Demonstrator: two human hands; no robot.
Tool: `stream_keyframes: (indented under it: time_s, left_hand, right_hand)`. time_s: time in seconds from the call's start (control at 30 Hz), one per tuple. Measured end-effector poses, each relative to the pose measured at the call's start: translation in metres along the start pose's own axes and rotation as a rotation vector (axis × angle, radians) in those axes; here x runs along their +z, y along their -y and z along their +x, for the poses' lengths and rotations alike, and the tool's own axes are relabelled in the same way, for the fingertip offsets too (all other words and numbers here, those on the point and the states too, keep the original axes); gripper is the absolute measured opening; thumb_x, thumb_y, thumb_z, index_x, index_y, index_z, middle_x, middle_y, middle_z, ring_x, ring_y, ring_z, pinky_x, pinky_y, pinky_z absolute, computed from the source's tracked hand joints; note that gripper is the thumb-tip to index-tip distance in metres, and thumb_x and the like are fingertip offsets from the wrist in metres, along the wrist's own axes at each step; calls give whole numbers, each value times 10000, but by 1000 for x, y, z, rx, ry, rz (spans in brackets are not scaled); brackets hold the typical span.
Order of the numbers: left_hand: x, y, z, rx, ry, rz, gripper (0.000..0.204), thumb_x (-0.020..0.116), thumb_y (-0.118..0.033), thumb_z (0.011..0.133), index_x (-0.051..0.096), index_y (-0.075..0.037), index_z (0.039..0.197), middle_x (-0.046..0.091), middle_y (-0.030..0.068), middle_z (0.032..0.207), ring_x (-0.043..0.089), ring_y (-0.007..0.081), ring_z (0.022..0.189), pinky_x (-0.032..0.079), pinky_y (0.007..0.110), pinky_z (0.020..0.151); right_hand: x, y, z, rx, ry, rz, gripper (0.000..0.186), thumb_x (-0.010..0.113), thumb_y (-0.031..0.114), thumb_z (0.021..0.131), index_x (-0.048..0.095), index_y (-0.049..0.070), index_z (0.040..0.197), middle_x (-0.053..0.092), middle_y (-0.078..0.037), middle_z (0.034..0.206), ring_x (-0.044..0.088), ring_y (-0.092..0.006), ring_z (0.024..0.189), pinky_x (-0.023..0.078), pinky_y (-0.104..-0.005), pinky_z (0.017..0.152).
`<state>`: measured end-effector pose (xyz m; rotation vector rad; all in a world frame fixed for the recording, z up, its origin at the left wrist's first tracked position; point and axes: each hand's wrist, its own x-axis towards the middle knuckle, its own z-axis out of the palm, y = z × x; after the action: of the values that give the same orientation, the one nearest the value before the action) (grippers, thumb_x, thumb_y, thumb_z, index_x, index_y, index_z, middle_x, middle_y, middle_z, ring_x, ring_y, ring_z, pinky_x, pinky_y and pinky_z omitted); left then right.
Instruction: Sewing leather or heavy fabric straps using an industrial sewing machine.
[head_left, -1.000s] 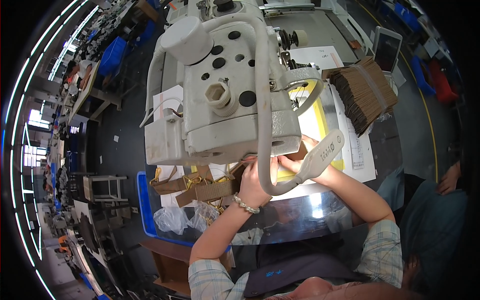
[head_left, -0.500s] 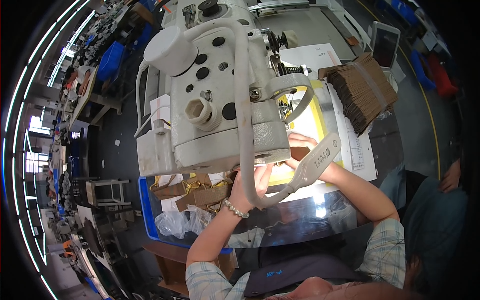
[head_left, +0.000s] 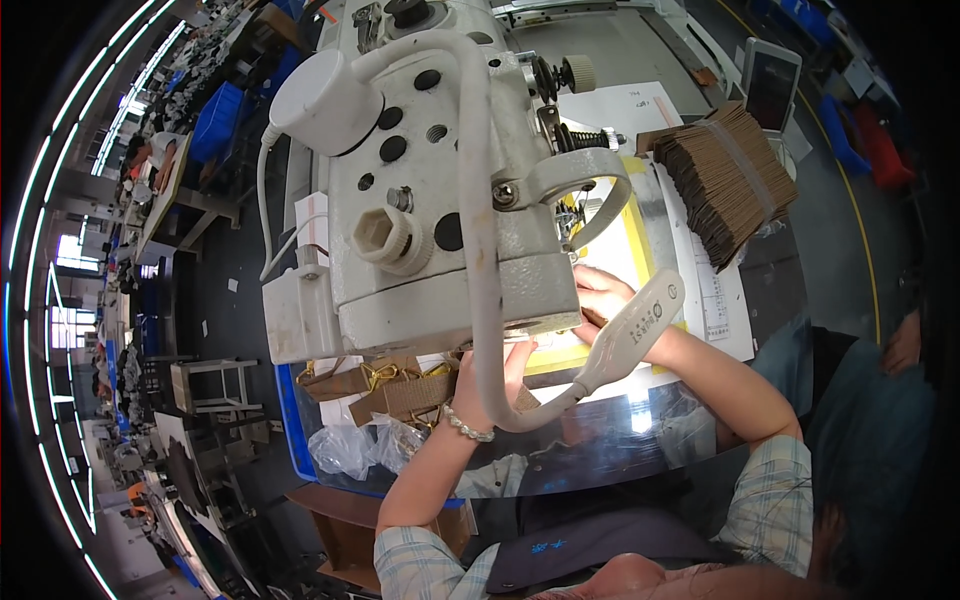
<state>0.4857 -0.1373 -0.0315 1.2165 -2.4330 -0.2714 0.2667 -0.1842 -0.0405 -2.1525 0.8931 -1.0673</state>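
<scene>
A pale grey industrial sewing machine head (head_left: 450, 290) fills the middle and hides the needle area. My left hand (head_left: 490, 382) reaches to its front lower edge, fingers pointing forward; the tips are hidden beneath the head. A small brown corner (head_left: 525, 399) shows just beside that hand, partly behind the lamp's tube. To the right of the head, my right hand (head_left: 603, 296) has its fingers bent round a brown piece (head_left: 598, 318), only a sliver of which shows. A lamp paddle (head_left: 632, 330) on a bent white tube covers part of the right wrist.
A strapped stack of brown pieces (head_left: 722, 180) lies at the right. Brown strips with yellow cords (head_left: 405, 390) and clear plastic bags (head_left: 345, 448) lie left on the table. A cardboard box (head_left: 350, 535) stands below. Another person's hand (head_left: 903, 345) shows at far right.
The machine appears shifted slightly left and down in view. My right fingers cover more of the brown piece. A brown corner now shows beside my left hand.
</scene>
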Motion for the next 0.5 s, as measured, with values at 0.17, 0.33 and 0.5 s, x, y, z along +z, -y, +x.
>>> stream_keyframes:
  time_s: [0.17, 0.33, 0.5]
  left_hand:
    - [0, 8, -3, -17, -86, 22, 246, 656, -68, 743, 670, -38, 987, 646, 105, 869, 623, 261, 753, 496, 362, 679]
    - [2, 12, -6, -18, -101, 28, 210, 645, -87, 753, 690, -98, 958, 645, 75, 747, 624, 226, 605, 489, 336, 556]
    - [2, 10, -6, -25, -80, 4, 234, 665, -18, 723, 692, -27, 955, 659, 106, 887, 637, 261, 803, 501, 358, 721]
  right_hand:
    - [1, -1, -1, 73, 87, 39, 217, 704, 123, 726, 623, 53, 915, 528, -54, 871, 562, -213, 752, 456, -320, 607]
    - [2, -5, -3, 386, 120, 233, 191, 699, 203, 807, 588, 53, 850, 488, -65, 739, 509, -201, 624, 405, -323, 541]
    - [8, -13, -3, 401, 124, 202, 265, 687, 264, 835, 536, 52, 788, 462, -67, 666, 480, -203, 573, 376, -337, 510]
